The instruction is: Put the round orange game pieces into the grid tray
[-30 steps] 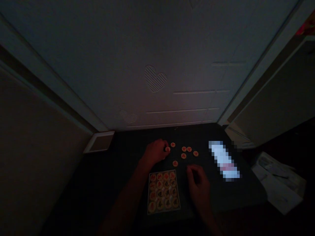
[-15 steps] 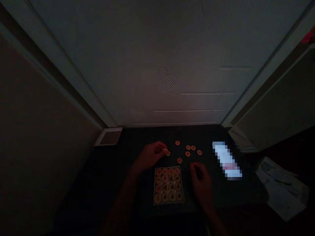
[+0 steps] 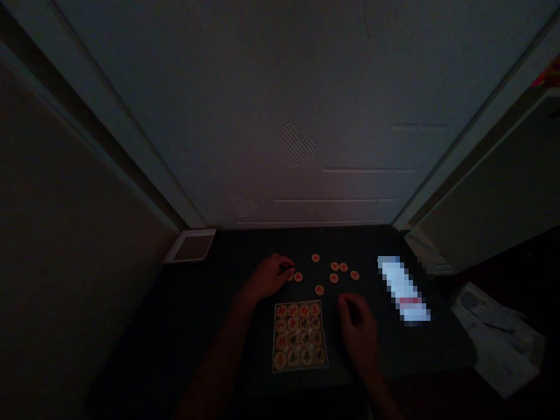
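Observation:
My left hand is over the dark table, with thumb and fingertips closed on a Chinese chess piece that they partly cover. Right beside it lies another round piece with a red character. Below, a square tray holds rows of these discs, some marked red and some black. To the right of the tray, my right hand rests with its fingers curled in; whatever might be inside them is hidden. Closest to that hand is a loose red-marked piece.
Several more loose pieces lie across the table farther back. A bright, pixelated object is on the right. A shallow pale-rimmed tray sits at the back left. Papers lie beyond the right edge; a white panel stands behind.
My left hand has shifted slightly left and down, bringing its piece down beside the neighbouring one, which now shows fully. My right hand stays in place. The view has tilted slightly.

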The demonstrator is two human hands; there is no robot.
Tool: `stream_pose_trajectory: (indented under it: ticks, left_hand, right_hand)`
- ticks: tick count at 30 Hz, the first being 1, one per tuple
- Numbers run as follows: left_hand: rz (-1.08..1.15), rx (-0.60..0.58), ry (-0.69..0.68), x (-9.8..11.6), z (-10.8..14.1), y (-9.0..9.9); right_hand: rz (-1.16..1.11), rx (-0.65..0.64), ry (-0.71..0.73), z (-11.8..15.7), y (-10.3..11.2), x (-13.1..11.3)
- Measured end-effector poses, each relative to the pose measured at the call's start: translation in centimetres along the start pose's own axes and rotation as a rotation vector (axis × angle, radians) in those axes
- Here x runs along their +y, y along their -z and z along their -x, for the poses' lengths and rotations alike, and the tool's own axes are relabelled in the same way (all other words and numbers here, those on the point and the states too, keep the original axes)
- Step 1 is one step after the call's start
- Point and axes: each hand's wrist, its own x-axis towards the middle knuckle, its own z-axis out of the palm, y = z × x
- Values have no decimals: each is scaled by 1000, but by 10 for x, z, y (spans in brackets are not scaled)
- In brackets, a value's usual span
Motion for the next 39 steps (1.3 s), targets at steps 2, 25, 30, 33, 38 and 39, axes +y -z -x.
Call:
stream_pose_trajectory:
  ticks: [2, 25, 30, 33, 38, 39]
  left_hand:
    - [-48, 14, -72, 5, 1, -1]
    - [612, 119, -16, 84, 74, -21]
    - [867, 216, 194, 87, 91, -29]
    - [928, 273, 266, 83, 97, -28]
    - [978, 275, 296, 80, 105, -28]
    - [993, 265, 294, 80, 107, -28]
  right_hand:
    - [-3, 5, -6, 0, 0, 0]
    - [-18, 4, 19, -1, -1, 0]
    - [-23, 45, 8, -1, -2, 3]
    - [-19, 63, 15, -2, -2, 3]
    - [-29, 45, 83, 5, 0, -7]
    - [-39, 31, 119, 8, -1, -12]
